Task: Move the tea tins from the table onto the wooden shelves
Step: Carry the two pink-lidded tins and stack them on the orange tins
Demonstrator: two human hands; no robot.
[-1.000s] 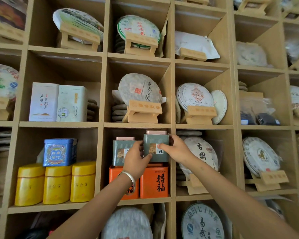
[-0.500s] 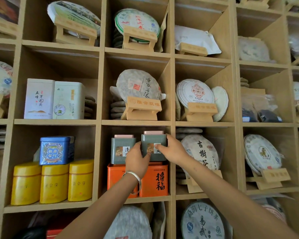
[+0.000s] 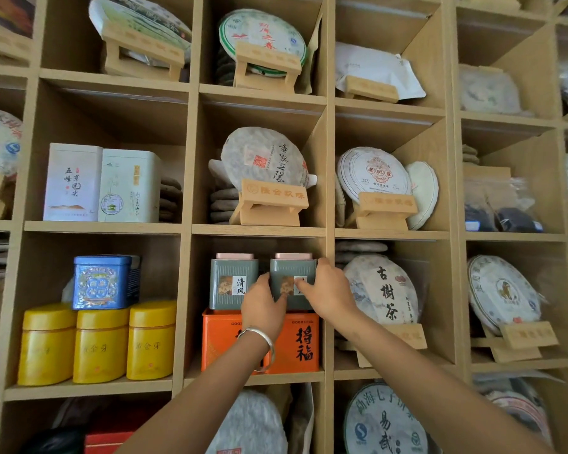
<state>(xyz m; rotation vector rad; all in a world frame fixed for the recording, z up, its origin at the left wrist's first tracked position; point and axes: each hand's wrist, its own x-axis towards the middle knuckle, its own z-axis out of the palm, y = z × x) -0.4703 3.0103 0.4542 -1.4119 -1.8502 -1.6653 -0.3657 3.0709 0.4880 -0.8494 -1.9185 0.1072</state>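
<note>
Two grey-green tea tins with pink lids stand side by side on top of two orange tins (image 3: 300, 342) in the middle cubby of the wooden shelves (image 3: 259, 230). The left grey tin (image 3: 232, 280) stands free. The right grey tin (image 3: 291, 268) is gripped by both hands: my left hand (image 3: 263, 304), with a silver bangle at the wrist, holds its lower left side. My right hand (image 3: 328, 290) covers its right side and front label. That tin sits against the cubby's right wall.
In the cubby to the left, three yellow tins (image 3: 100, 344) stand with a blue tin (image 3: 100, 281) on top. Two white tins (image 3: 100, 185) are above them. Round tea cakes on wooden stands (image 3: 273, 201) fill the other cubbies.
The right grey tin has gone from held slightly raised and forward to set down level beside the left one, deeper in the cubby. Both hands followed it inward.
</note>
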